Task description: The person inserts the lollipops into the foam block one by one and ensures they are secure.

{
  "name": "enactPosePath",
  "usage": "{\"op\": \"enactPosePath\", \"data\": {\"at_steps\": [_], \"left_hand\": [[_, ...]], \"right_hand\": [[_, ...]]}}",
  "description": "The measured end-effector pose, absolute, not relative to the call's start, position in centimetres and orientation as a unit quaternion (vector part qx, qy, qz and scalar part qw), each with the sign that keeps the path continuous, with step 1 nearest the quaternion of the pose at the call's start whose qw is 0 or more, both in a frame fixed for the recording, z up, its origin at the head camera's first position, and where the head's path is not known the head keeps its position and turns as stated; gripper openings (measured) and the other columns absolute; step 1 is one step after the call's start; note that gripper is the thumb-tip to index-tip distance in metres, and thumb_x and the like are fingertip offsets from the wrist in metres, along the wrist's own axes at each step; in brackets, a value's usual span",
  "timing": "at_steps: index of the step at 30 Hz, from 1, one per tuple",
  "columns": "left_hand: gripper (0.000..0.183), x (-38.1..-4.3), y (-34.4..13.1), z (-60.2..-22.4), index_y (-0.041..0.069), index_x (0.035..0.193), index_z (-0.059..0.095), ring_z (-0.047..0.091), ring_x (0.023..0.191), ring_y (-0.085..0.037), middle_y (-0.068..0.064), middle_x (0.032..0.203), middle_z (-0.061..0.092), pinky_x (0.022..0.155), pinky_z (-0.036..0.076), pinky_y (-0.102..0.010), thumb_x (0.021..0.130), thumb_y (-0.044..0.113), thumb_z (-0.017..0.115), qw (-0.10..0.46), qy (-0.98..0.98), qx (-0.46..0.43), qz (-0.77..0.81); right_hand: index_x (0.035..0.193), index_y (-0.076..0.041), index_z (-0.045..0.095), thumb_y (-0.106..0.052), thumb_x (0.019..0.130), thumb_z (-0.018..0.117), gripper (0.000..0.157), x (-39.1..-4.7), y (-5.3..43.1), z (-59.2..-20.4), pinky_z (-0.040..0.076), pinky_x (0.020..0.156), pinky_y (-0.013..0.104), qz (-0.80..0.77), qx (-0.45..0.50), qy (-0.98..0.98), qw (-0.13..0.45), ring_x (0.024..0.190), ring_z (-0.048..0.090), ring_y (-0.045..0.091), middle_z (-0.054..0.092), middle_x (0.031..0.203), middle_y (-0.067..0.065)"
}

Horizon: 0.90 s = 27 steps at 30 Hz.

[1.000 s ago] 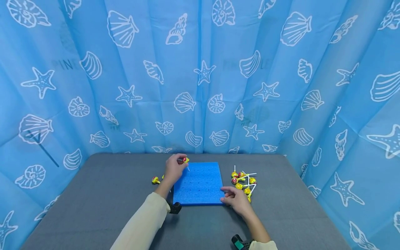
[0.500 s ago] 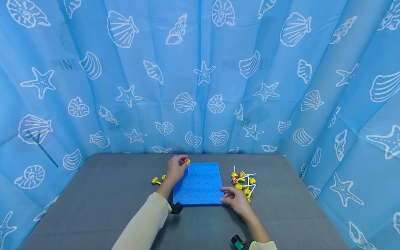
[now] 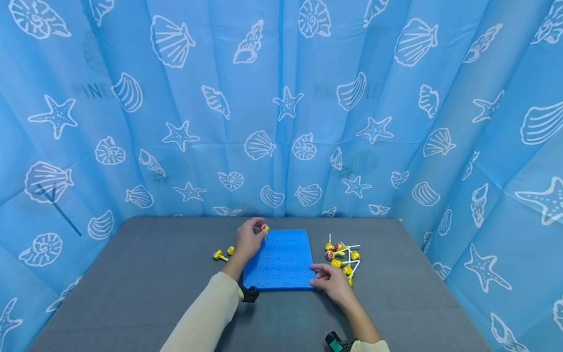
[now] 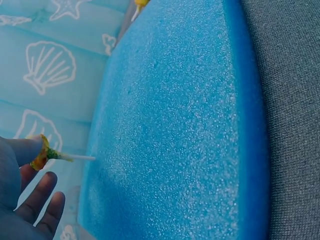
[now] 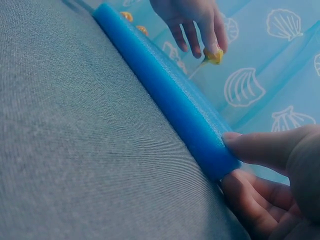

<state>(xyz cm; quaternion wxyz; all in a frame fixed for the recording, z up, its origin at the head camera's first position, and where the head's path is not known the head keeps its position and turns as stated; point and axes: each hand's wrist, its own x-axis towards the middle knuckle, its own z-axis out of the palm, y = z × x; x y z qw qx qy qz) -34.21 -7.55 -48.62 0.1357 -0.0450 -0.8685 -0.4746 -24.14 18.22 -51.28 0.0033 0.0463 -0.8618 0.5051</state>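
Observation:
A flat blue foam board [image 3: 281, 264] with rows of small holes lies on the grey table. My left hand [image 3: 249, 240] is over its far left part, pinching a yellow-and-red wrapped lollipop [image 3: 264, 228] by the candy end. The lollipop's white stick [image 4: 82, 157] points down, its tip right at the foam surface in the left wrist view. At the board's near right corner, my right hand [image 3: 332, 281] grips the edge, thumb [image 5: 250, 148] on the top face and fingers [image 5: 245, 200] against the side.
Several yellow lollipops [image 3: 347, 269] lie in a loose pile right of the board, sticks crossing. Left of the board lie a lollipop [image 3: 218, 254] and another yellow one [image 3: 230, 251]. A blue shell-print curtain [image 3: 281, 122] hangs behind the table [image 3: 154, 283].
My left hand has shifted slightly right with the lollipop, and more of the lollipops on the left now shows. The right hand has stayed at the board's corner.

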Motion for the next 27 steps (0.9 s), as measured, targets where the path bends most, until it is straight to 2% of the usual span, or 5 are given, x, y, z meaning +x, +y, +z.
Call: {"op": "enactPosePath", "data": {"at_steps": [6, 13, 20, 27], "left_hand": [[0.033, -34.2, -7.7, -48.6, 0.011, 0.122, 0.063, 0.061, 0.097, -0.026, -0.007, 0.109, 0.065, 0.081, 0.053, -0.042, 0.090, 0.011, 0.071, 0.144, -0.865, -0.051, -0.479], [0.036, -33.9, -8.1, -48.5, 0.009, 0.125, 0.062, 0.060, 0.104, -0.029, -0.010, 0.118, 0.062, 0.084, 0.052, -0.044, 0.090, 0.013, 0.071, 0.134, -0.865, -0.048, -0.482], [0.035, -33.4, -8.6, -48.1, 0.010, 0.124, 0.063, 0.059, 0.103, -0.025, -0.008, 0.120, 0.062, 0.084, 0.052, -0.043, 0.091, 0.016, 0.071, 0.128, -0.873, -0.042, -0.469], [0.031, -33.4, -9.9, -48.6, 0.010, 0.122, 0.064, 0.058, 0.106, -0.028, -0.010, 0.122, 0.061, 0.086, 0.051, -0.044, 0.092, 0.014, 0.070, 0.116, -0.878, -0.052, -0.462]], "right_hand": [[0.115, -0.005, 0.069, -0.005, 0.082, 0.077, 0.034, -24.2, 18.2, -51.3, 0.047, 0.058, 0.024, 0.505, 0.043, -0.862, 0.003, 0.071, 0.055, 0.017, 0.059, 0.082, 0.003], [0.116, -0.006, 0.069, -0.006, 0.083, 0.076, 0.034, -24.2, 18.2, -51.3, 0.047, 0.059, 0.025, 0.503, 0.036, -0.863, -0.005, 0.072, 0.054, 0.017, 0.059, 0.083, 0.002], [0.115, -0.007, 0.069, -0.006, 0.083, 0.077, 0.033, -24.2, 18.3, -51.3, 0.046, 0.059, 0.025, 0.504, 0.034, -0.863, -0.001, 0.072, 0.054, 0.017, 0.059, 0.083, 0.002], [0.116, -0.007, 0.069, -0.006, 0.083, 0.077, 0.034, -24.2, 18.2, -51.4, 0.046, 0.059, 0.025, 0.504, 0.036, -0.863, -0.002, 0.072, 0.054, 0.017, 0.058, 0.083, 0.002]]}}
